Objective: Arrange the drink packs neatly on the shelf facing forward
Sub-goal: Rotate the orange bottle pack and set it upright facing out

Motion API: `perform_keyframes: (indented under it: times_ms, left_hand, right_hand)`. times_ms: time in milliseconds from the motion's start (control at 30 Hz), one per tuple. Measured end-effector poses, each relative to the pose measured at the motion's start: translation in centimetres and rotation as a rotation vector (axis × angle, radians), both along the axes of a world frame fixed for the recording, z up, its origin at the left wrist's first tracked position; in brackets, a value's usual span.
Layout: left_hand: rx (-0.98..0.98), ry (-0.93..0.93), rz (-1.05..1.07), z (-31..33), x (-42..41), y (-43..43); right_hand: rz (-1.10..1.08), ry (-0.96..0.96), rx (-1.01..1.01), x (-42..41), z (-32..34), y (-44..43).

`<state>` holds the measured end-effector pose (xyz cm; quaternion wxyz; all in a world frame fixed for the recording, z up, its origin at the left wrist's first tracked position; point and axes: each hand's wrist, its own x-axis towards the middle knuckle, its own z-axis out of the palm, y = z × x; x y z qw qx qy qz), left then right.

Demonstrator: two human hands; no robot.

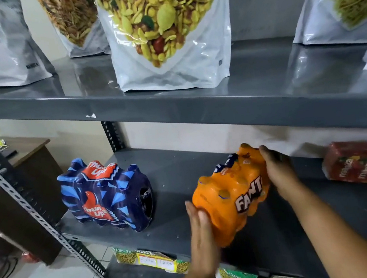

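An orange Fanta pack point(231, 192) lies skewed on the grey middle shelf point(173, 176), its label turned at an angle. My left hand point(200, 236) presses flat against its near left end. At the pack's far right end my right hand point(278, 167) grips the side. A dark blue Thums Up pack point(107, 194) stands to the left on the same shelf, logo facing out. At the right end of the shelf lies a red Maaza pack point(359, 163), partly cut off by the frame edge.
The grey shelf above point(197, 105) holds several large snack pouches point(167, 34). Packets with price tags point(154, 258) sit on the shelf below. A perforated metal upright point(39, 219) runs down the left, with a brown desk point(34, 168) behind it.
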<state>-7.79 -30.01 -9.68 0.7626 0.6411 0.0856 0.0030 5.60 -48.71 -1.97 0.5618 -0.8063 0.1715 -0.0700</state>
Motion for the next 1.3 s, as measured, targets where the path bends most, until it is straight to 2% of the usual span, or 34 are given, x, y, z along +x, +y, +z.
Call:
perform_keyframes:
  times_ms: [67,167,300,367,467,533,600,800,1300]
  left_hand:
    - [-0.097,0.106,0.024,2.0,3.1,1.4]
    - [-0.003,0.189,0.009,4.3,6.0,1.6]
    - [0.015,0.2,-0.037,3.7,6.7,1.3]
    - [-0.025,0.179,-0.057,3.1,7.2,1.8]
    - [-0.076,0.172,-0.077,3.0,7.8,2.0]
    - [-0.084,0.175,-0.103,3.2,7.9,1.7]
    - [-0.068,0.174,-0.111,3.1,8.0,1.5]
    - [-0.053,0.179,-0.063,2.8,6.9,1.5]
    - [-0.146,0.201,0.037,1.6,3.9,2.0]
  right_hand:
    - [-0.042,-0.159,-0.1,-3.8,-0.7,-0.6]
    - [-0.126,-0.343,-0.146,-8.8,-1.3,-0.4]
    - [-0.119,-0.296,0.037,-8.9,-3.6,-1.8]
    - [-0.096,-0.265,0.195,-8.3,-4.4,-2.9]
    - [-0.1,-0.199,0.685,-7.5,-5.2,-4.1]
    - [-0.013,-0.13,0.804,-7.4,-5.3,-4.0]
    - [0.049,-0.086,0.781,-7.4,-6.0,-3.4]
    - [0.001,-0.075,0.775,-7.3,-7.1,-2.8]
    - [0.123,-0.09,0.677,-10.3,-8.4,-2.6]
